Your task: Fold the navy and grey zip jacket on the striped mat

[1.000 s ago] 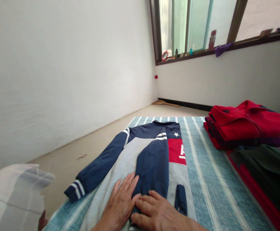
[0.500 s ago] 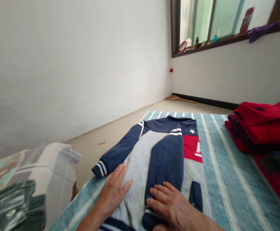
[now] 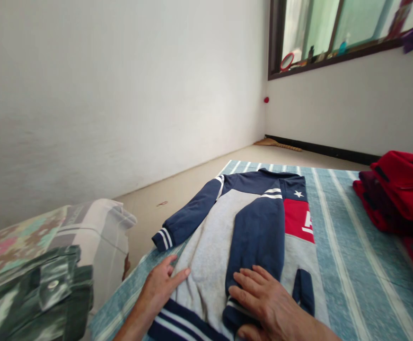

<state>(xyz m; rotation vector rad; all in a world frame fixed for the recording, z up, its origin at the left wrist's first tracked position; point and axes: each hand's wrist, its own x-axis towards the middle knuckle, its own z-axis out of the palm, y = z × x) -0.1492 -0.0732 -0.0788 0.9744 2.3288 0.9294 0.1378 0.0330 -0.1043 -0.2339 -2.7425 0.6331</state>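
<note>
Two bare hands at one garment: a navy, grey and red jacket with white stripes (image 3: pixel 213 232), spread straight ahead of you on a blue cloth with white stripes (image 3: pixel 337 255). Long axis runs away from you, leaning right: navy hem (image 3: pixel 188 327) nearest, collar (image 3: pixel 272 174) farthest.

Your right hand (image 3: pixel 270 298): palm down, fingers laid over the lower end of the folded-in navy sleeve (image 3: pixel 258 232), thumb apart; no pinch visible. Your left hand (image 3: pixel 160 284): thumb and fingers wide, thumb tip at the grey body's left border, just beyond the hem. Whether it presses the cloth, you can't tell from here.

Key relation, as judged: left hand to outstretched navy sleeve (image 3: pixel 192 206). That sleeve slants from the shoulder back toward you and left, its white-ringed cuff just ahead of your left fingers. Your right hand is farther off, across the body.

Edges: cuff sits by the cloth's left edge, pale floor (image 3: pixel 138 206) beyond. Tight side. Right is roomier: a broad striped band lies between jacket and red folded garments (image 3: pixel 405 194).
</note>
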